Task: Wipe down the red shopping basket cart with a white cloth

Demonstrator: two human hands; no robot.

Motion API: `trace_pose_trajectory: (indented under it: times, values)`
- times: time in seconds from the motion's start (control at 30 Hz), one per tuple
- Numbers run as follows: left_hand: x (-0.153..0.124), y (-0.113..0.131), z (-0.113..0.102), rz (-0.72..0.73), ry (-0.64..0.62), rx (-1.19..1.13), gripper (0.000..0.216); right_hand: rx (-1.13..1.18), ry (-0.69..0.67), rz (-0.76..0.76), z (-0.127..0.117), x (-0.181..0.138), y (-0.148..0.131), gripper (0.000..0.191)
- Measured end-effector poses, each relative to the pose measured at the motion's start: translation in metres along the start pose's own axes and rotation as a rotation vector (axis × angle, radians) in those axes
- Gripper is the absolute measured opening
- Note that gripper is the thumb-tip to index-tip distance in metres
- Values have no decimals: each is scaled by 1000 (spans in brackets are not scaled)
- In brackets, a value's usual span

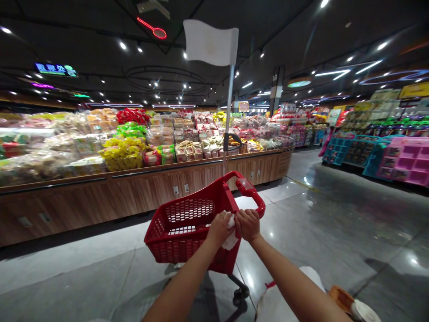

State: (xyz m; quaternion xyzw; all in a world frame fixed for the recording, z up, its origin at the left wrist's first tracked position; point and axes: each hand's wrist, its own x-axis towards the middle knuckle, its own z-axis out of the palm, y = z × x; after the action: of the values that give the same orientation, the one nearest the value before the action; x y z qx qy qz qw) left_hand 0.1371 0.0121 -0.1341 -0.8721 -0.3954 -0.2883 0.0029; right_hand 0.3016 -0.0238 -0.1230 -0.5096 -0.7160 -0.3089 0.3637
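My left hand (219, 229) and my right hand (248, 224) are closed together around a crumpled white tissue (230, 240), just above the near rim of a red plastic shopping cart (182, 223). The cart's basket looks empty apart from something pale at its bottom. Its red handle (250, 191) curves up behind my hands. A pole (229, 118) rises from the cart and carries a white flag (210, 43).
A long wooden display counter (134, 190) piled with packaged snacks runs along the left. Blue and pink shelving (382, 156) stands at the right. Shiny grey floor tiles (335, 223) stretch ahead. A shoe (348, 302) shows at lower right.
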Motion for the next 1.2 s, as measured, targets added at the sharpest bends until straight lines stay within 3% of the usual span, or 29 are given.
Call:
trace_pose_trajectory:
  times: [0.07,0.13,0.37,0.47,0.57,0.77,0.83,0.93,1.1,1.2]
  values:
    - [13,10,2,16,-65,-36,34,1,8,-17,0,1,1,26]
    - [12,4,-2,12,-139,-48,30,-12,15,-38,0,2,4,27]
    - [-63,-81,-36,-139,-210,100,20,-8,53,-101,4,1,20,28]
    - [-89,-105,-50,-174,-219,191,23,-9,18,-99,6,2,25,29]
    - [-83,-94,-44,-177,-208,229,28,-16,-2,-51,9,4,24,31]
    - [-3,-5,-3,-26,-39,67,35,20,-38,12,12,5,11,28]
    - [11,10,1,28,-32,-10,32,33,-38,2,11,5,10,28]
    - [3,0,-4,22,-70,-43,26,39,-31,-7,9,4,11,27]
    - [-54,-56,-28,-62,-166,83,31,37,-27,-32,9,3,13,26]
    - [-78,-77,-38,-112,-176,161,35,38,4,-18,12,3,11,27]
